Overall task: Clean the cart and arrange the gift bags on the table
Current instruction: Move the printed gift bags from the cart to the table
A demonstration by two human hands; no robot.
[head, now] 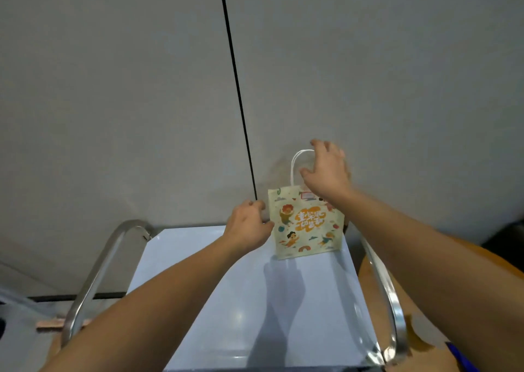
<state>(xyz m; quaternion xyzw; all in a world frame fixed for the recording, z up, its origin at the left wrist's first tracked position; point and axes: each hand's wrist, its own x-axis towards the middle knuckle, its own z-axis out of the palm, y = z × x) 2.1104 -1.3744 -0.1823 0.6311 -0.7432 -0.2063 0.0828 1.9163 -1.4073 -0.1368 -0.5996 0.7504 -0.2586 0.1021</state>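
Notably, the bag (306,224) stood upright at the cart's (198,300) far right. The right hand (326,170), fingers spread, hovered nearest its handle, gripping nothing; the left hand (249,224), loosely curled, touched its left edge.

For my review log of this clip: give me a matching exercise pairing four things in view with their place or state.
Things:
1. gift bag
2. left hand
3. right hand
4. cart rail

Places or states:
A. shiny metal, along the cart's right edge
B. at the bag's white handle
C. upright at the cart top's far end
D. by the bag's left edge

Pairs: 1-C, 2-D, 3-B, 4-A
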